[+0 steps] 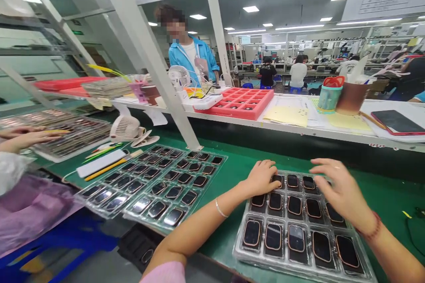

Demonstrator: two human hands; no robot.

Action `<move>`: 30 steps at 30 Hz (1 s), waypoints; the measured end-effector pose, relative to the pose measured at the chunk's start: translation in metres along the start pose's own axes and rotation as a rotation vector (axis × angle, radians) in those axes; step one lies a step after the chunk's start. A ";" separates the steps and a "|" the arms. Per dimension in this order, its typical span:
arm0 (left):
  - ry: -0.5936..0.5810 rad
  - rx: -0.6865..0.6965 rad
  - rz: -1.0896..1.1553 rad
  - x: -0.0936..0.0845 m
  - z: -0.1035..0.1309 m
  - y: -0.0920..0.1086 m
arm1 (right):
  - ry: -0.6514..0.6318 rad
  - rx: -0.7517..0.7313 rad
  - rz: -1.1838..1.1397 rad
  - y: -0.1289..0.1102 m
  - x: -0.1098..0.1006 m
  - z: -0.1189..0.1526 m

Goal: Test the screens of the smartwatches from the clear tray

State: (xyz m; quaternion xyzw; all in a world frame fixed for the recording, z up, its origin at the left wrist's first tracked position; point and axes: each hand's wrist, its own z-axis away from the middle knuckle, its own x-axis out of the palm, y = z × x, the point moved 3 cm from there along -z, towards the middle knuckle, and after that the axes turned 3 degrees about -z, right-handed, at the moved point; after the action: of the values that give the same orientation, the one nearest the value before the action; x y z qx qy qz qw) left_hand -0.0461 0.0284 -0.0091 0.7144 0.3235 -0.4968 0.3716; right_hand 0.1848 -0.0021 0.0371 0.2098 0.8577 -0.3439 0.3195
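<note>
A stack of clear plastic trays point(237, 247) lies on the green bench in front of me, its top tray filled with rows of dark watch faces in copper-coloured frames point(296, 238). My left hand point(260, 180) rests over the far left corner of the top tray, fingers stretched out and the thumb beside a watch face point(277, 181); nothing shows in its grasp. Fingers apart, my right hand point(341, 192) hovers at the far right corner and hides some of the watch faces there. Whether its fingertips touch the tray I cannot tell.
More trays of watch faces point(172, 176) lie left of my arm, near a small fan point(125, 129) and a yellow-handled brush point(106, 170). Above the bench, a shelf holds a red divided tray point(245, 99), cups and a phone point(400, 121). A co-worker's hands point(31, 137) are at far left.
</note>
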 end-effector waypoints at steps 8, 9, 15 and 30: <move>0.031 -0.099 0.696 0.004 -0.005 0.016 | -0.415 0.132 0.208 0.017 0.070 -0.024; 0.014 -0.132 0.853 0.007 -0.009 0.019 | -0.414 0.140 0.209 0.017 0.070 -0.024; -0.056 -0.268 1.329 0.018 -0.021 0.017 | -0.385 0.182 0.188 0.019 0.065 -0.015; -0.172 -0.304 1.705 0.014 -0.013 0.013 | -0.229 0.785 -1.256 0.034 0.052 0.000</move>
State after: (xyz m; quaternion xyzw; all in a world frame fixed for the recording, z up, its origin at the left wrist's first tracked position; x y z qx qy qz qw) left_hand -0.0250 0.0340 -0.0168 0.6157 -0.2882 -0.0531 0.7315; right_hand 0.1678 0.0282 -0.0151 -0.2578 0.5918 -0.7619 0.0523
